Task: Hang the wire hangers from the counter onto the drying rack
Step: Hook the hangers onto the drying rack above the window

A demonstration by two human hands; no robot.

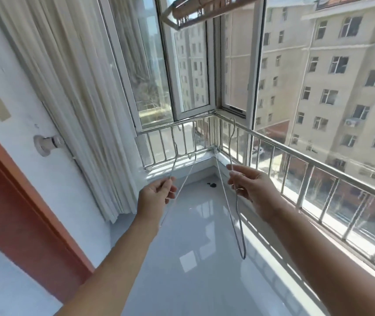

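Note:
My left hand [156,193] is shut on a thin white wire hanger [183,166], whose hook rises in front of the railing. In my right hand [251,189] I pinch a second wire hanger [234,215]; its hook points up near the corner of the railing and its long body hangs down to about knee height over the counter. Both hands are held out at mid-frame, roughly level, about a forearm apart. The drying rack [204,12] is a brown perforated bar overhead at the top of the view, above and beyond both hangers.
A glossy white counter [193,236] runs below my arms, with a small dark spot near its far end. A steel railing [318,174] lines the right and far sides before the windows. Cream curtains [75,99] hang at the left, beside a red-brown door frame [22,190].

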